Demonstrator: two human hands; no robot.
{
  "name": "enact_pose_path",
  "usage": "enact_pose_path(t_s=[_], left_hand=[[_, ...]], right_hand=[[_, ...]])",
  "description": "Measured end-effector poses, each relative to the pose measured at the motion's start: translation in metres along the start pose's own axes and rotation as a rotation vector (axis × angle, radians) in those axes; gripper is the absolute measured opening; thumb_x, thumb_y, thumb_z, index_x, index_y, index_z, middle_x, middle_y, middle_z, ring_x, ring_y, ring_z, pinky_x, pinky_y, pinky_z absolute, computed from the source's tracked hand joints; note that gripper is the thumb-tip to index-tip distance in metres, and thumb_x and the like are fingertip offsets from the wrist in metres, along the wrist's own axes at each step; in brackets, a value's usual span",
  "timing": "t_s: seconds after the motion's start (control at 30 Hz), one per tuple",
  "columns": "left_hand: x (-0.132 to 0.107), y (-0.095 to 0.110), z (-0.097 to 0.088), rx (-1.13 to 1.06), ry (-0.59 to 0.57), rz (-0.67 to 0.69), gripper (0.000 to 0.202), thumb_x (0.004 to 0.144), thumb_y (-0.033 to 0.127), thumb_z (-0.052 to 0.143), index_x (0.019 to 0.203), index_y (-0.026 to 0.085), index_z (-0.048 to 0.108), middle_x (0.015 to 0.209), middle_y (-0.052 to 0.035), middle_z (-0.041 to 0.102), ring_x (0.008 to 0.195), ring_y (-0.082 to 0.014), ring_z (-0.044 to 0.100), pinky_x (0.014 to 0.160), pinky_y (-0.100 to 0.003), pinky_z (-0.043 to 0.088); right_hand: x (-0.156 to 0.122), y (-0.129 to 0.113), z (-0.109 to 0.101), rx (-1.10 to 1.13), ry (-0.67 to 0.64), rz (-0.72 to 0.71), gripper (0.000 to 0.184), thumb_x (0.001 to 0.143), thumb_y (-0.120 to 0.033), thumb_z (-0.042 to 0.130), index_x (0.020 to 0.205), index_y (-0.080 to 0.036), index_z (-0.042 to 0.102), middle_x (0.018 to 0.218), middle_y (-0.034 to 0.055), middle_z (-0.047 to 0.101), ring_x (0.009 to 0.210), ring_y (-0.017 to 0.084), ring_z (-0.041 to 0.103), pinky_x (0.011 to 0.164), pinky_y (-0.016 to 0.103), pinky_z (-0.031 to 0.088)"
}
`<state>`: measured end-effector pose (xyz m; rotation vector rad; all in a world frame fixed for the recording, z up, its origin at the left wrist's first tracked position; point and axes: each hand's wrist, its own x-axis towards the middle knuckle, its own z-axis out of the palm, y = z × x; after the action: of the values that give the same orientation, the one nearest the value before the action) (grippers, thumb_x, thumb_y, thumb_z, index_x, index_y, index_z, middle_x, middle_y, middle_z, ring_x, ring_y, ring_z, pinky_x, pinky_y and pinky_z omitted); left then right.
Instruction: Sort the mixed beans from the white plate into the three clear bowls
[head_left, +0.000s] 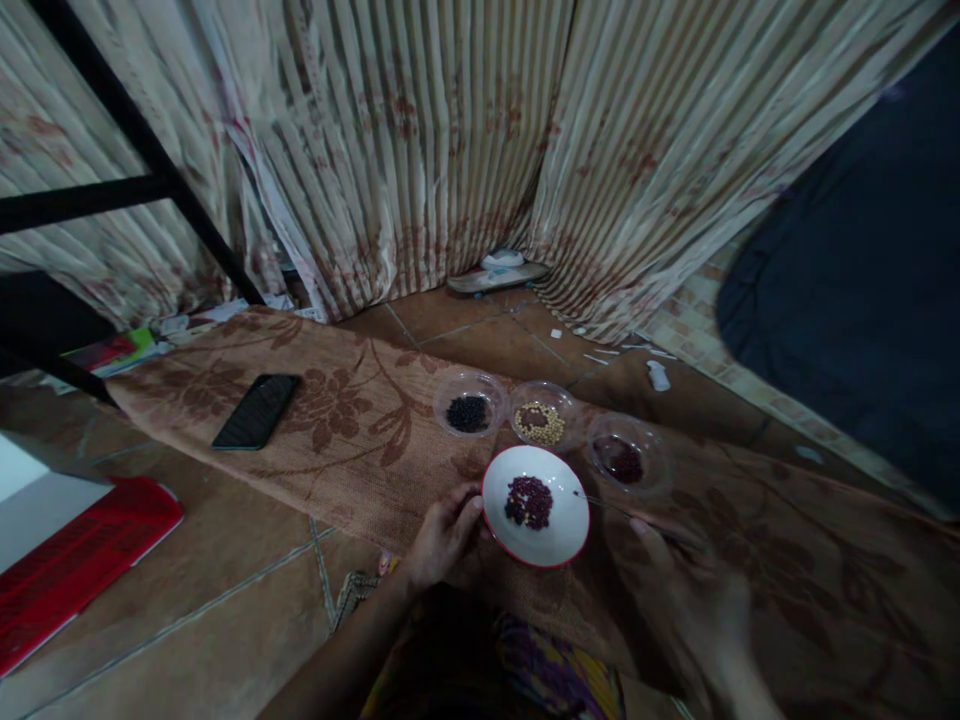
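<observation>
A white bowl with a red rim [559, 525] sits on a brown floral cloth [345, 430] and holds a small heap of dark red beans [529, 501]. My left hand [442, 537] grips the bowl's left rim with curled fingers. My right hand [694, 590] is blurred at the lower right and pinches thin tweezers [607, 503] whose tips reach over the bowl's right edge. Behind the bowl stand three clear cups: one with black beans [468, 413], one with pale yellow beans [540, 422], one with dark red beans [624, 462].
A black phone [256, 410] lies on the cloth at the left. A red mat [75, 560] is on the tiled floor at the far left. Striped curtains [420, 150] hang behind, with a black frame [135, 150] at the left and a dark fabric mass [862, 300] at the right.
</observation>
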<state>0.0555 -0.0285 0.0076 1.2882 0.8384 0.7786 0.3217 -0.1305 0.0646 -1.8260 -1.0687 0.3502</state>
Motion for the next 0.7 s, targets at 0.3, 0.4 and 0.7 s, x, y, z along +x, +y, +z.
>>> enact_pose_path(t_s=[0.3, 0.4, 0.7], left_hand=[[0.0, 0.0, 0.0, 0.001, 0.014, -0.01, 0.043, 0.093, 0.048, 0.051, 0.12, 0.016, 0.062, 0.078, -0.0022, 0.065, 0.065, -0.0129, 0.057, 0.061, -0.023, 0.048], [0.0, 0.001, -0.001, 0.022, 0.007, -0.009, 0.043, 0.093, 0.048, 0.051, 0.119, 0.016, 0.063, 0.076, -0.0019, 0.064, 0.066, -0.0136, 0.057, 0.062, -0.023, 0.048], [0.0, -0.001, 0.0, 0.029, 0.014, 0.001, 0.043, 0.095, 0.047, 0.049, 0.121, 0.015, 0.061, 0.073, -0.001, 0.062, 0.067, -0.0137, 0.058, 0.064, -0.024, 0.048]], right_hand=[[0.065, 0.02, -0.028, -0.049, 0.253, 0.039, 0.041, 0.075, -0.052, 0.068, 0.082, -0.013, 0.074, 0.082, 0.0138, 0.074, 0.078, 0.028, 0.07, 0.07, 0.039, 0.056], [0.057, 0.017, -0.023, -0.039, 0.254, -0.002, 0.039, 0.076, -0.051, 0.067, 0.084, -0.014, 0.074, 0.086, 0.0126, 0.075, 0.083, 0.028, 0.071, 0.079, 0.041, 0.056], [0.006, -0.007, -0.002, 0.138, 0.089, 0.078, 0.031, 0.071, -0.047, 0.072, 0.084, -0.019, 0.076, 0.091, 0.0088, 0.076, 0.087, 0.025, 0.071, 0.084, 0.039, 0.055]])
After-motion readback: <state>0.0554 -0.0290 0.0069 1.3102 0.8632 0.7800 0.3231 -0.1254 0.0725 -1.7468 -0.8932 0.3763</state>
